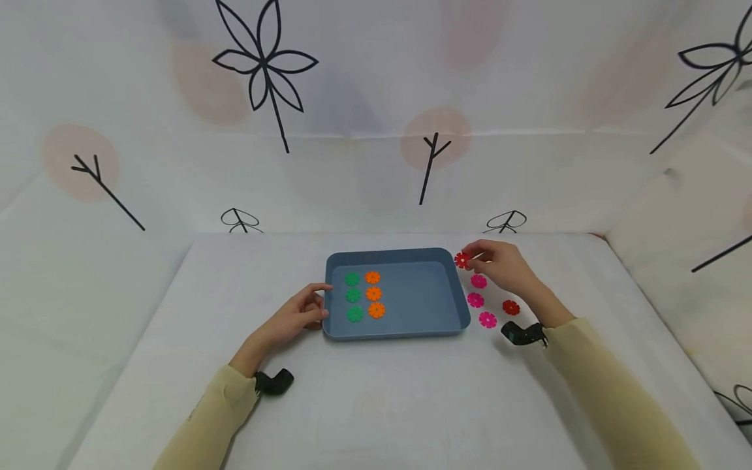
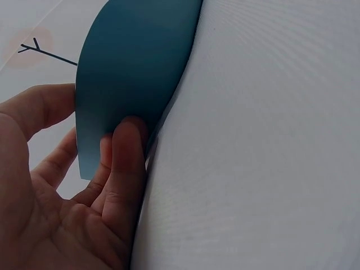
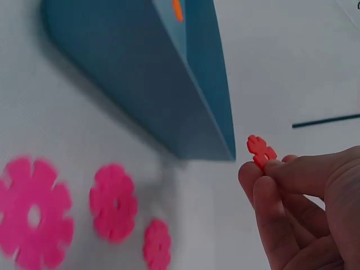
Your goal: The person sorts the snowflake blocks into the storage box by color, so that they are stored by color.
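At the left edge of the blue tray (image 1: 423, 294), my left hand (image 1: 298, 310) grips the wall, thumb against the outer side and fingertips at the rim; the left wrist view shows this hand (image 2: 84, 197) close to the tray wall (image 2: 129, 67). My right hand (image 1: 502, 264) pinches a red flower-shaped plastic disc (image 1: 461, 260) just beyond the tray's upper right corner. In the right wrist view that disc (image 3: 260, 151) sticks out between thumb and finger, apart from the tray. Inside the tray are three green discs (image 1: 353, 296) and three orange discs (image 1: 374, 294), in two columns.
Three pink discs (image 1: 476, 300) lie on the white table right of the tray, below my right hand. Another red disc (image 1: 511, 307) lies farther right, near the right wrist's black camera (image 1: 521, 333). Patterned white cloth (image 1: 352, 176) stands behind the table.
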`<move>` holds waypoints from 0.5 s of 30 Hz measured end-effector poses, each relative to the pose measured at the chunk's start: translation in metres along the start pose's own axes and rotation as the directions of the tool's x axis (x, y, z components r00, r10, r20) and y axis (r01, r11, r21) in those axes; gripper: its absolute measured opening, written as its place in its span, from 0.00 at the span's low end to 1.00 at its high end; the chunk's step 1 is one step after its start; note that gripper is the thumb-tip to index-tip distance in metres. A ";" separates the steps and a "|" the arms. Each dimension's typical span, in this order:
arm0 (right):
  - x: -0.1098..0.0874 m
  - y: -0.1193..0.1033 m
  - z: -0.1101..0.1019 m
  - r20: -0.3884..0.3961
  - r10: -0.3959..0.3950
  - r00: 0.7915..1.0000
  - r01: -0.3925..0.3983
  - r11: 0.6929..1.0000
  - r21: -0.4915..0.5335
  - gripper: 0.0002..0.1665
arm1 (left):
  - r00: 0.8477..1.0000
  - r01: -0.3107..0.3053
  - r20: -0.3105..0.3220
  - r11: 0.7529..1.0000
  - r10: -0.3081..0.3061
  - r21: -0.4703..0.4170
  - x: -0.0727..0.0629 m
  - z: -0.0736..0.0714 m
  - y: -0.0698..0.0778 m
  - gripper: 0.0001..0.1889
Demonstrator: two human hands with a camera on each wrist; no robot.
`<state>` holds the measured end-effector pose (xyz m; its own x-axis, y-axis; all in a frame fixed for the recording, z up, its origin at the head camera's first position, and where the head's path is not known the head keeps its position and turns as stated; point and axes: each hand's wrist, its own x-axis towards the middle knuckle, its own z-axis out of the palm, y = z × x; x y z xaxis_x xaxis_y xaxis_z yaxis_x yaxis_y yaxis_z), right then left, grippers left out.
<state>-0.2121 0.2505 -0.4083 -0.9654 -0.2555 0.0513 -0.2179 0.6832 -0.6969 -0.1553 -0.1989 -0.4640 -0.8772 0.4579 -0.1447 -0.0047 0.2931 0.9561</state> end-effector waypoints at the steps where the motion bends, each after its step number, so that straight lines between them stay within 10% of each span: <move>1: 0.003 -0.003 0.002 0.004 -0.007 1.000 0.007 1.000 0.011 0.17 | 1.000 -0.002 0.001 1.000 0.002 0.002 0.000 0.000 0.000 0.28; 15: 0.040 -0.027 0.033 0.058 -0.083 0.995 0.079 0.995 0.061 0.14 | 1.000 0.000 0.000 1.000 0.000 -0.009 0.000 0.000 0.000 0.28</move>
<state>-0.2400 0.1991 -0.4105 -0.9341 -0.3506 0.0672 -0.2845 0.6176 -0.7332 -0.1555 -0.1989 -0.4640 -0.8771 0.4580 -0.1449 -0.0093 0.2853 0.9584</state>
